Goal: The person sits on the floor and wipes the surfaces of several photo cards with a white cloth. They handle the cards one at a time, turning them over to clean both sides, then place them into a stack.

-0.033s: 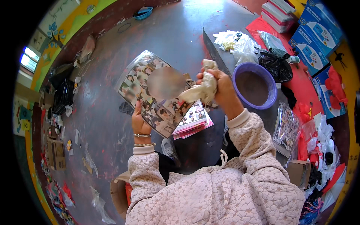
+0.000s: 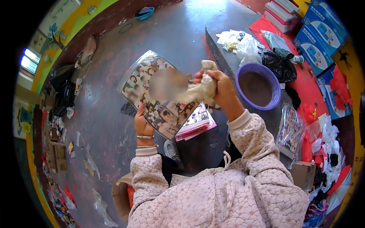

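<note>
My left hand (image 2: 143, 124) grips the lower left edge of a flat photo sheet (image 2: 167, 115), its thumb lying on the front. Small pictures of people cover the sheet, and clear plastic shows along its upper left edge. In my right hand (image 2: 227, 91) is a bunched cream cloth (image 2: 203, 88). The cloth's loose end, smeared by motion, lies over the sheet's right side; whether it touches I cannot tell. Below the sheet, partly hidden by it, sits a stack of pink-edged booklets (image 2: 195, 129).
A purple basin (image 2: 238, 89) of murky liquid stands right of my right hand. Beyond it are a black plastic bag (image 2: 280, 66) and white bags (image 2: 249, 53). Wrapped photo sheets (image 2: 291, 131) lie at right. A cardboard box (image 2: 121, 195) is by my left elbow.
My right hand has shifted slightly left with the cream cloth, whose loose end now reaches farther over the sheet. My left hand and the sheet stay almost still.
</note>
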A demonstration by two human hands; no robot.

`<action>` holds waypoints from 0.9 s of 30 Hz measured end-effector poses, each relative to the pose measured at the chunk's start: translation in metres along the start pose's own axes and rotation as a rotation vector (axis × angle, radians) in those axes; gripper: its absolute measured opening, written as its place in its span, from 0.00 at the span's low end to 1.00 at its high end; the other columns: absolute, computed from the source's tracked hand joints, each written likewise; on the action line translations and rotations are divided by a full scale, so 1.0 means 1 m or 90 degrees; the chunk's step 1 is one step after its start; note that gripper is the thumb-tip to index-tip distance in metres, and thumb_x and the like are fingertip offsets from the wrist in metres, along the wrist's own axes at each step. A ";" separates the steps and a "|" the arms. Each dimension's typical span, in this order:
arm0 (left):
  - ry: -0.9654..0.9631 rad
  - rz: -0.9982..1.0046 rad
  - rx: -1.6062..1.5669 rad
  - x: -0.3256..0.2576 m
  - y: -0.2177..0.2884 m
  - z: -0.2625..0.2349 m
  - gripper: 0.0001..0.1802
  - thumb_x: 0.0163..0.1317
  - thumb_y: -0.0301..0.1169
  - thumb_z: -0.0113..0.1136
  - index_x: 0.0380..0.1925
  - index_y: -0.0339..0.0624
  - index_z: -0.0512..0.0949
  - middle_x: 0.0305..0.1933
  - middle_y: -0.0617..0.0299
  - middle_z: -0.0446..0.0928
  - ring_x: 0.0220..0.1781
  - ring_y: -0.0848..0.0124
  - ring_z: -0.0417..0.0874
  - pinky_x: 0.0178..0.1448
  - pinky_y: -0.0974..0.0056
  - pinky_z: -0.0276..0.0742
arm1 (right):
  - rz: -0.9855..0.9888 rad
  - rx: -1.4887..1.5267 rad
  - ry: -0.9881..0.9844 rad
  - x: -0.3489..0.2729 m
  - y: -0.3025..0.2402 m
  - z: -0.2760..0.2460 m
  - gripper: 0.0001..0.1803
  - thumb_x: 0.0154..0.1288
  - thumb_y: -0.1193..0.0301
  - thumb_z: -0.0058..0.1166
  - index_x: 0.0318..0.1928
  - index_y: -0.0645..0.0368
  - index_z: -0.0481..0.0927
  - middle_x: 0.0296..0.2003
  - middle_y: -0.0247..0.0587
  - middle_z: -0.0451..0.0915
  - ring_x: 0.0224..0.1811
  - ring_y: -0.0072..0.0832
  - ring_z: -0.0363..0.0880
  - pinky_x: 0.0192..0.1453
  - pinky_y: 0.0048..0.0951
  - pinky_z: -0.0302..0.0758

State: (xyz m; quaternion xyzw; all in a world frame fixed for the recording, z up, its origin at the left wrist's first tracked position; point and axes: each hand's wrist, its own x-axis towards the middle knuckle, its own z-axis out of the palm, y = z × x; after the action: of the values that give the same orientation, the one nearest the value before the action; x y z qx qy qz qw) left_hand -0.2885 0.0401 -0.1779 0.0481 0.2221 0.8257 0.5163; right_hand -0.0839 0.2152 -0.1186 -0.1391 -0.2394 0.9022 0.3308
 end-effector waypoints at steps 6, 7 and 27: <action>-0.032 -0.003 0.067 0.004 -0.011 0.000 0.19 0.64 0.36 0.42 0.50 0.34 0.67 0.51 0.52 0.72 0.51 0.58 0.74 0.56 0.53 0.68 | -0.300 -0.693 0.043 0.030 0.051 -0.008 0.12 0.59 0.69 0.47 0.42 0.62 0.73 0.33 0.39 0.75 0.36 0.25 0.74 0.41 0.24 0.72; -0.037 -0.009 0.044 0.003 -0.014 0.005 0.19 0.65 0.36 0.42 0.50 0.34 0.67 0.51 0.52 0.72 0.50 0.59 0.74 0.56 0.54 0.69 | -0.292 -0.745 0.039 0.030 0.054 -0.019 0.11 0.59 0.69 0.48 0.41 0.61 0.73 0.33 0.36 0.75 0.36 0.23 0.74 0.41 0.22 0.71; -0.049 0.054 -0.017 -0.012 0.027 0.007 0.17 0.64 0.35 0.43 0.47 0.35 0.69 0.47 0.54 0.74 0.46 0.60 0.77 0.49 0.55 0.74 | 0.069 -1.070 0.052 0.039 0.110 -0.107 0.17 0.53 0.58 0.51 0.34 0.59 0.79 0.29 0.49 0.78 0.32 0.37 0.77 0.36 0.36 0.70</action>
State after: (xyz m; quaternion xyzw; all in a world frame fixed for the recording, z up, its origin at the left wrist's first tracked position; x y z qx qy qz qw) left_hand -0.3033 0.0214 -0.1580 0.0823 0.1889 0.8472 0.4897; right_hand -0.1276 0.2043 -0.2709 -0.3829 -0.8121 0.4327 0.0815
